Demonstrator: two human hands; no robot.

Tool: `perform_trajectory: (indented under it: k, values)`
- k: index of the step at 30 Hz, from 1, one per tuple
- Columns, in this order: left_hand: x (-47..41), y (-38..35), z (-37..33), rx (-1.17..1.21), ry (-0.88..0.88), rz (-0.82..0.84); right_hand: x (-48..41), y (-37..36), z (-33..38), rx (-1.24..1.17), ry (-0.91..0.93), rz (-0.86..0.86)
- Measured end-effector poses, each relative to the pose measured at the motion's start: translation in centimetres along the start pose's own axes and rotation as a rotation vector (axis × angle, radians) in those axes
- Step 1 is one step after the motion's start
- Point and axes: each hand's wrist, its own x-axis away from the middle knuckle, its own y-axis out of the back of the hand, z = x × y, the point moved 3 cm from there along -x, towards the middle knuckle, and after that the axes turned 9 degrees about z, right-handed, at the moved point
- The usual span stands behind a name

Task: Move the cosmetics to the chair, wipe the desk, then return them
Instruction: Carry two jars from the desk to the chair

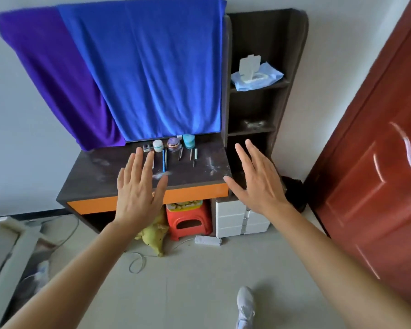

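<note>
A dark desk [100, 172] with an orange front edge carries dusty white smears. Along its back stand a small clear jar [146, 147], a white jar [158, 145], a purple jar [173, 144] and a teal jar [189, 140]. Several thin pencils and brushes [164, 160] lie in front of the jars. My left hand [138, 188] is held out with straight spread fingers over the desk's front, holding nothing. My right hand [256, 181] is spread the same way beyond the desk's right corner. A red plastic stool [188, 219] stands under the desk.
Blue [152, 67] and purple [52, 74] cloths hang over the desk's back panel. A dark shelf unit [292, 67] on the right holds a pack of wipes [255, 73]. White drawers [230, 217], a yellow bag [154, 236], a power strip [208, 240] and cables lie below. A red door [377, 174] stands at right.
</note>
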Motion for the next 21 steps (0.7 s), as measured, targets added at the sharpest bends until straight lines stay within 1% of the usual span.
perform_trajectory:
  k: [5,8,12,15,18,21]
  values:
    - [-8.2,-3.0,2.2,-0.054,0.06,0.033,-11.0,-4.9,-2.3,-0.062,0.073,0.068]
    - [-13.0,-4.5,2.5,-0.045,0.127,0.042,-17.0,-6.9,-4.0,-0.109,0.091,0.116]
    - [-18.5,-7.5,3.9,-0.039,0.175,0.067,-23.8,-9.8,-6.1,-0.119,0.116,0.183]
    - [-20.9,-10.6,5.4,0.001,0.241,0.108,-27.3,-12.8,-7.0,-0.166,0.097,0.24]
    - [-23.0,-13.9,7.3,0.054,0.268,0.176,-29.8,-16.6,-7.7,-0.215,0.084,0.313]
    - [-25.3,-17.3,10.0,0.118,0.29,0.264,-31.4,-20.6,-8.5,-0.266,0.013,0.397]
